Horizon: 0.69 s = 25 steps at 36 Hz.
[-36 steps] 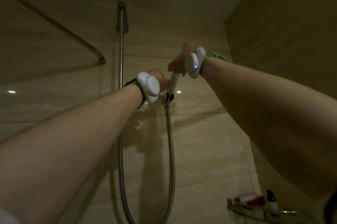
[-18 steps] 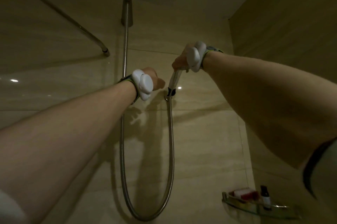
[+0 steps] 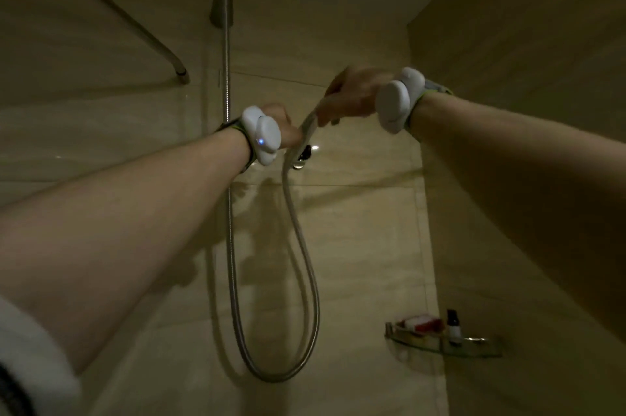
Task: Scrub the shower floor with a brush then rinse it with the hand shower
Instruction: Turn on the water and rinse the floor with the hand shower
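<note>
1. Right hand (image 3: 352,95): fingers curled tight round the hand shower (image 3: 306,125) handle, up high by the wall.
2. Left hand (image 3: 283,129): right beside the handle, maybe touching; fingers hidden behind the white wrist band (image 3: 262,136), so cannot tell.
3. Just changed: handle now tipped out and away from its wall holder (image 3: 305,154), no longer straight up in it.
4. Hose (image 3: 306,280): hanging down in a long loop.
5. Meaning: shower likely coming free, ready for rinsing.
6. Floor and brush: not in sight.
7. Low right: glass shelf (image 3: 474,349) with small bottle (image 3: 454,325).
</note>
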Each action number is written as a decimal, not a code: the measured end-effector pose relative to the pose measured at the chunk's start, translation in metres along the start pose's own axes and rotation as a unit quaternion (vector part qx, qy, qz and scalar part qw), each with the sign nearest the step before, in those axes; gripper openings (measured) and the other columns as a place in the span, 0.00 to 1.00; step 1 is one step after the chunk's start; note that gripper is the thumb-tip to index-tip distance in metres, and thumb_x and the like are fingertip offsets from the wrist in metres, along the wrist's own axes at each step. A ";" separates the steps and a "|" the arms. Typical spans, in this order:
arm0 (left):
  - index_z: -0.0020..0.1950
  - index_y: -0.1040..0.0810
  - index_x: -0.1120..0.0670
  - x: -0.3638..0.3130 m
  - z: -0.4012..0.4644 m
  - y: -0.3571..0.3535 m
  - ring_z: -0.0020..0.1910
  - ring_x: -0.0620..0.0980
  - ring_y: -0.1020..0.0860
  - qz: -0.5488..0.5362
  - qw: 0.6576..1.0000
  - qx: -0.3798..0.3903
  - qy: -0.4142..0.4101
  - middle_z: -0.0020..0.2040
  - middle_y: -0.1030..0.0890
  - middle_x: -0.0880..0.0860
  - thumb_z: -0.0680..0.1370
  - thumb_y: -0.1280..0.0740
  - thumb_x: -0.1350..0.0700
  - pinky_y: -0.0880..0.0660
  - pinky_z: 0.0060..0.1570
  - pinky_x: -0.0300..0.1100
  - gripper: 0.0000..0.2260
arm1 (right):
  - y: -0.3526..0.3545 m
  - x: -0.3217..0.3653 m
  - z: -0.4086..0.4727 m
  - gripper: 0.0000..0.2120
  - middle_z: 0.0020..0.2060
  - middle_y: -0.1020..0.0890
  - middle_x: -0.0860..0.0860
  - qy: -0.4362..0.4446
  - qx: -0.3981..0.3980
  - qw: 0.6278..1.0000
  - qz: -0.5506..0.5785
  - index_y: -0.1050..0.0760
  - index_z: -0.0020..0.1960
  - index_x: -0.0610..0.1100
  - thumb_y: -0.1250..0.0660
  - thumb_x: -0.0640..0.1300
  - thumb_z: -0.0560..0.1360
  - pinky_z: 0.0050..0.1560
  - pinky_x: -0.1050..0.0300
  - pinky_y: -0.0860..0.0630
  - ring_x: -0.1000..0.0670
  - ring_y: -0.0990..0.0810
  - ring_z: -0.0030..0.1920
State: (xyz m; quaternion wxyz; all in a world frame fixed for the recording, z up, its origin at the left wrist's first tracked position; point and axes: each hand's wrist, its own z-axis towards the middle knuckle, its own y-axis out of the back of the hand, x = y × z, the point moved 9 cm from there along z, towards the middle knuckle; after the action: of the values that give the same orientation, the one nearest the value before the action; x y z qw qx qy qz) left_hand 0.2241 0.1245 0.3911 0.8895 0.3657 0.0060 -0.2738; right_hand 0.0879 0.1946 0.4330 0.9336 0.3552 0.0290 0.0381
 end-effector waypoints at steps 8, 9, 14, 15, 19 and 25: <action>0.49 0.19 0.43 0.009 -0.055 -0.041 0.52 0.45 0.20 -0.054 0.981 0.147 -0.118 0.49 0.17 0.43 0.70 0.24 0.48 0.27 0.49 0.39 0.10 | -0.057 0.038 -0.069 0.25 0.41 0.20 0.60 0.038 0.079 0.991 0.104 0.21 0.62 0.58 0.25 0.65 0.68 0.41 0.59 0.26 0.55 0.19 0.44; 0.48 0.19 0.43 0.015 -0.066 -0.044 0.50 0.45 0.20 -0.059 0.977 0.166 -0.121 0.49 0.18 0.44 0.70 0.23 0.49 0.27 0.49 0.38 0.09 | -0.066 0.043 -0.077 0.25 0.42 0.20 0.60 0.048 0.096 0.988 0.114 0.22 0.62 0.58 0.25 0.64 0.67 0.44 0.58 0.25 0.55 0.19 0.46; 0.50 0.16 0.51 0.063 -0.136 -0.065 0.43 0.44 0.20 -0.075 0.962 0.237 -0.110 0.44 0.17 0.46 0.72 0.24 0.50 0.26 0.42 0.36 0.10 | -0.116 0.078 -0.130 0.29 0.50 0.16 0.57 0.064 0.161 0.969 0.177 0.24 0.57 0.63 0.24 0.67 0.58 0.58 0.48 0.21 0.53 0.17 0.51; 0.50 0.17 0.54 0.075 -0.157 -0.071 0.41 0.44 0.19 -0.097 0.952 0.272 -0.098 0.42 0.16 0.48 0.72 0.24 0.53 0.24 0.40 0.36 0.10 | -0.128 0.093 -0.142 0.30 0.51 0.15 0.57 0.072 0.184 0.960 0.197 0.25 0.57 0.63 0.24 0.67 0.57 0.60 0.46 0.21 0.53 0.17 0.52; 0.46 0.21 0.60 0.117 -0.214 -0.094 0.35 0.51 0.17 -0.187 0.919 0.343 -0.051 0.35 0.16 0.55 0.74 0.27 0.62 0.20 0.39 0.42 0.05 | -0.160 0.134 -0.183 0.33 0.52 0.15 0.55 0.090 0.221 0.942 0.238 0.27 0.61 0.60 0.21 0.61 0.59 0.59 0.46 0.20 0.52 0.16 0.52; 0.43 0.21 0.61 0.186 -0.281 -0.107 0.29 0.52 0.26 -0.142 0.926 0.351 0.008 0.31 0.25 0.58 0.71 0.25 0.59 0.27 0.32 0.44 0.07 | -0.206 0.192 -0.243 0.35 0.61 0.21 0.58 0.083 0.301 0.912 0.267 0.30 0.71 0.59 0.26 0.67 0.68 0.62 0.58 0.26 0.57 0.21 0.58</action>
State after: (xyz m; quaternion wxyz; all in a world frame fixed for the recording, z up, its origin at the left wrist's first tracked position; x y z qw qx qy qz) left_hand 0.3831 0.1560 0.0771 0.6563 0.6515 -0.0318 -0.3791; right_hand 0.2696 0.2193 0.1095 0.7316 0.6093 0.0207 0.3052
